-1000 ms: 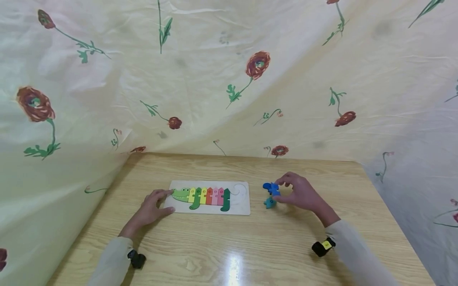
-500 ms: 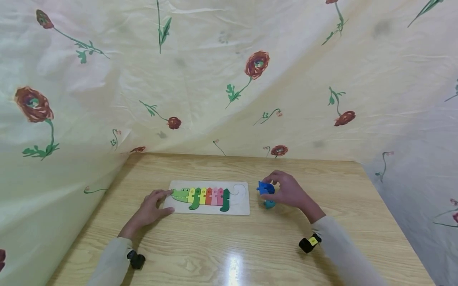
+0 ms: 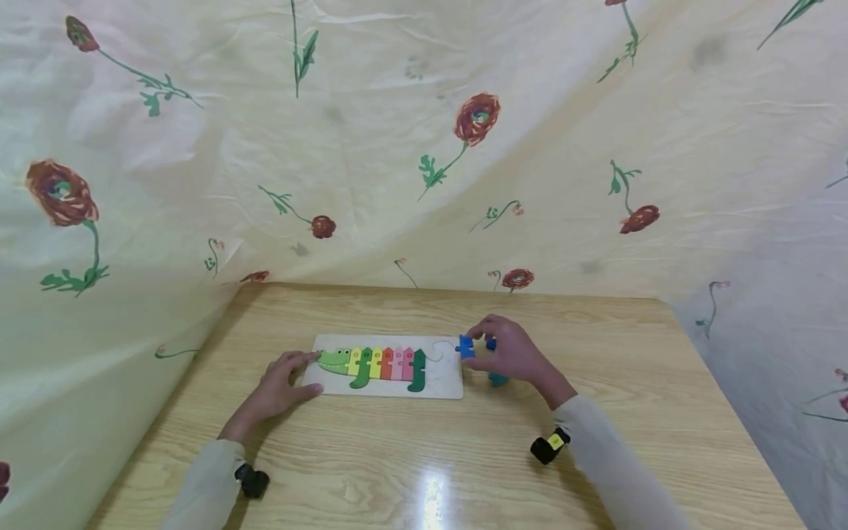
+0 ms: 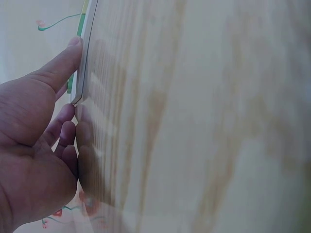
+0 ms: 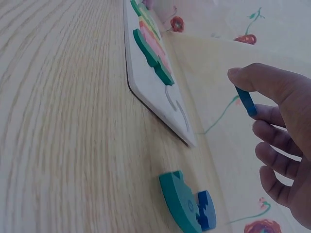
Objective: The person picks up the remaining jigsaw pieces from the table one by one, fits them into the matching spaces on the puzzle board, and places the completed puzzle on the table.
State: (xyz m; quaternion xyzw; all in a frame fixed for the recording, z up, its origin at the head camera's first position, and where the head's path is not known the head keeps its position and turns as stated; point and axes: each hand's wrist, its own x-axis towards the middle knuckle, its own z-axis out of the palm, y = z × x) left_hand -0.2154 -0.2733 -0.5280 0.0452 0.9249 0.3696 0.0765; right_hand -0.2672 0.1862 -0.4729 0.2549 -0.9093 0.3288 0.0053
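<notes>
A white puzzle board (image 3: 445, 381) bears a crocodile of coloured pieces (image 3: 387, 364), with a green head at the left and a curled tail outline at its bare right end. My left hand (image 3: 278, 386) rests at the board's left end, thumb and index finger touching it. Between thumb and index finger, my right hand (image 3: 509, 355) pinches a blue puzzle piece (image 3: 467, 347) above the board's right edge. Beneath that hand lie a teal puzzle piece (image 5: 180, 199) and another blue piece (image 5: 207, 209), both partly hidden in the head view.
The wooden table (image 3: 371, 456) reaches back to a flower-printed cloth (image 3: 371, 147), which also hangs along both sides. Black wrist cameras sit on the left wrist (image 3: 252, 481) and right wrist (image 3: 550, 446).
My right hand has moved left from the loose pieces to the board's right edge, carrying and turning the blue puzzle piece. The left hand has stayed put.
</notes>
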